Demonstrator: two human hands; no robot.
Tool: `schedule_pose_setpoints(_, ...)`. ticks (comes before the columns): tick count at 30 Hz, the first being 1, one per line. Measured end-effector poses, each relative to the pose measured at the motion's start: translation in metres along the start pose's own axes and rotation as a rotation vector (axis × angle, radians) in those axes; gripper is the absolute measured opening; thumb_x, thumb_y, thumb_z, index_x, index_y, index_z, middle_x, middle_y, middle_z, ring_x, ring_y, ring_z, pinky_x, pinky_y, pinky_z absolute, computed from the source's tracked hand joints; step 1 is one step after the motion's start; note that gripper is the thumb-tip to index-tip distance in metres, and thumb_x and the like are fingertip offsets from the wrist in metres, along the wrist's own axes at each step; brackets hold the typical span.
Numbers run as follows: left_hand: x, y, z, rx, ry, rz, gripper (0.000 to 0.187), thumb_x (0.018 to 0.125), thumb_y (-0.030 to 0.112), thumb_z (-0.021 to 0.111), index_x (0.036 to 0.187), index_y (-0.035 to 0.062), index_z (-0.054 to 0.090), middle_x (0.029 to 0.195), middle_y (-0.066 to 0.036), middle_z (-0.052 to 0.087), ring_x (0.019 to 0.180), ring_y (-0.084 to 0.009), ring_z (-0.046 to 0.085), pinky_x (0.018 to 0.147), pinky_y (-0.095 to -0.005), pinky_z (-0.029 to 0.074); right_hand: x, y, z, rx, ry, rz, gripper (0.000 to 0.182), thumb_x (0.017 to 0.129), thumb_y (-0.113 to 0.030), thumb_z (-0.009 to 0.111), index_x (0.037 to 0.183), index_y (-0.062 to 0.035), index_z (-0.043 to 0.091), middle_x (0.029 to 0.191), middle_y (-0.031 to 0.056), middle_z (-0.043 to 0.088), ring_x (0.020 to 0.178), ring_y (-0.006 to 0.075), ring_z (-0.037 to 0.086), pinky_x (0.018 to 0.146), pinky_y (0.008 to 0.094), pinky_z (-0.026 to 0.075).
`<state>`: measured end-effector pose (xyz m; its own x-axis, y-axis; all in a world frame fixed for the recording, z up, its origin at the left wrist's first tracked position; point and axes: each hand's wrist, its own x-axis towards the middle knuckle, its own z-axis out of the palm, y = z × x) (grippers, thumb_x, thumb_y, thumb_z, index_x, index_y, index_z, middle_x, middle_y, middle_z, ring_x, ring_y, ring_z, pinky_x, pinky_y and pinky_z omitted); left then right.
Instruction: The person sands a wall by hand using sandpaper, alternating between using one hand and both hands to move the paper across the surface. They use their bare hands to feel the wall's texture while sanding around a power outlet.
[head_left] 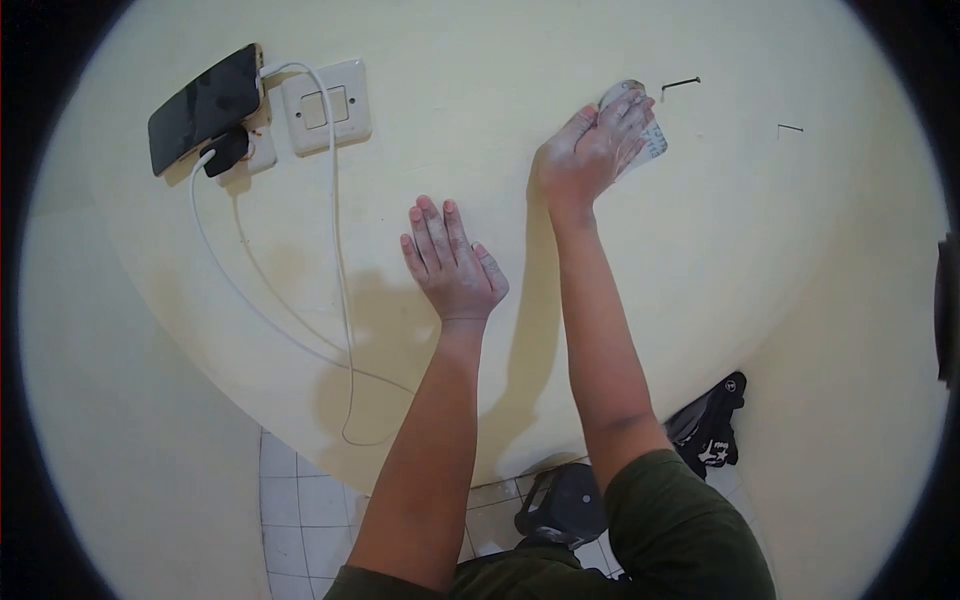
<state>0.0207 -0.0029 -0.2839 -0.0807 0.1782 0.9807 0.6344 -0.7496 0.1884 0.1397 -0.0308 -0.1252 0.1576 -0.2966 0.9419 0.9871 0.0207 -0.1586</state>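
My right hand (595, 150) lies against the cream wall, its fingers pressing a pale, flat sheet of sandpaper (655, 143) to the surface. Bluish print shows on the sheet's lower right part, and my palm and fingers hide most of the rest. Lower and to the left, my left hand (455, 265) is stretched out with its fingers apart and nothing in it. It is in front of or against the wall; contact is hard to tell. Whitish dust coats both hands.
Two nails (682, 83) (791, 127) stick out right of my right hand. At upper left, a phone (205, 110) rests above a black charger (226, 152), near a light switch (325, 107). A white cable (338, 240) hangs down. Below are a dark stool-like object (575, 505) and dark cloth (712, 425).
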Motion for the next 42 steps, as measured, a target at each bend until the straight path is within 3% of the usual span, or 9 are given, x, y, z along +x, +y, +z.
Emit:
schedule_pose_setpoints(2,0.0,0.001,-0.002,0.001,-0.004,-0.003,0.07,0.098,0.023,0.039,0.161,-0.0065,0.033,0.17,-0.03,0.028,0.161,-0.045,0.021,0.129,-0.0603,0.009,-0.008,-0.015,0.005,0.058,0.018,-0.019,0.057,0.099,-0.015,0.058,0.152,0.0058,0.051,0.162,0.0275,0.045,0.156,0.0475,0.03,0.127,0.0632,0.016)
schedule_pose_setpoints(5,-0.003,-0.004,0.005,-0.035,0.041,0.014,0.069,0.099,0.023,0.038,0.161,-0.0069,0.033,0.169,-0.03,0.03,0.16,-0.0453,0.023,0.129,-0.0596,0.009,-0.025,-0.055,-0.015,0.302,-0.668,-0.529,0.06,0.097,-0.017,0.06,0.156,-0.004,0.051,0.165,0.0236,0.041,0.157,0.0445,0.03,0.127,0.0631,0.018)
schedule_pose_setpoints(12,0.0,0.001,-0.002,0.015,0.001,-0.009,0.065,0.101,0.024,0.036,0.16,-0.0042,0.037,0.169,-0.03,0.032,0.16,-0.0438,0.024,0.129,-0.0586,0.011,0.017,-0.002,0.005,-0.04,0.02,0.023,0.058,0.096,-0.016,0.062,0.152,-0.0062,0.056,0.161,0.0206,0.048,0.155,0.0434,0.034,0.127,0.0635,0.018)
schedule_pose_setpoints(17,-0.005,-0.001,0.006,0.045,-0.113,-0.082,0.071,0.097,0.023,0.042,0.164,-0.0003,0.034,0.172,-0.024,0.029,0.161,-0.0388,0.024,0.13,-0.0558,0.011,-0.041,-0.081,-0.007,0.43,-0.7,-0.578,0.053,0.097,-0.019,0.064,0.148,-0.0059,0.06,0.16,0.0135,0.051,0.156,0.0344,0.036,0.128,0.0618,0.018)
schedule_pose_setpoints(27,0.001,0.001,0.0,0.001,0.02,0.002,0.068,0.099,0.023,0.039,0.162,-0.0023,0.035,0.171,-0.029,0.027,0.161,-0.0429,0.022,0.129,-0.0581,0.009,0.01,0.045,-0.012,0.002,0.026,-0.058,0.05,0.099,-0.007,0.051,0.147,0.005,0.056,0.159,0.0263,0.05,0.153,0.0441,0.038,0.127,0.0578,0.019)
schedule_pose_setpoints(31,-0.001,0.0,-0.001,0.001,0.02,-0.002,0.068,0.098,0.021,0.039,0.161,-0.002,0.036,0.171,-0.028,0.029,0.161,-0.0422,0.023,0.129,-0.0577,0.01,-0.012,-0.016,-0.045,0.299,-0.679,-0.629,0.055,0.1,-0.013,0.059,0.153,-0.0018,0.053,0.156,0.028,0.05,0.15,0.048,0.039,0.128,0.0604,0.018)
schedule_pose_setpoints(37,0.001,0.001,0.001,-0.005,0.052,0.002,0.067,0.097,0.021,0.04,0.161,-0.0018,0.037,0.17,-0.027,0.03,0.161,-0.0413,0.025,0.129,-0.0571,0.011,0.008,0.043,-0.019,0.069,0.019,0.091,0.055,0.102,-0.014,0.057,0.155,-0.0008,0.05,0.161,0.0258,0.046,0.153,0.0428,0.039,0.127,0.0616,0.019)
schedule_pose_setpoints(40,0.001,-0.002,0.001,0.01,0.022,0.008,0.07,0.097,0.023,0.041,0.161,-0.0034,0.035,0.171,-0.028,0.028,0.161,-0.0425,0.022,0.129,-0.0582,0.009,-0.013,0.009,-0.001,0.252,-0.054,-0.22,0.056,0.097,-0.008,0.06,0.152,0.0003,0.054,0.157,0.0247,0.051,0.152,0.0409,0.041,0.127,0.0617,0.018)
schedule_pose_setpoints(42,0.0,-0.001,0.0,0.005,0.01,-0.004,0.069,0.097,0.023,0.041,0.161,-0.0031,0.036,0.171,-0.028,0.029,0.161,-0.0422,0.022,0.129,-0.0581,0.009,-0.028,-0.022,-0.015,0.431,-0.642,-0.551,0.063,0.083,-0.001,0.062,0.146,-0.0064,0.062,0.152,0.0216,0.057,0.15,0.0399,0.045,0.127,0.0598,0.024)
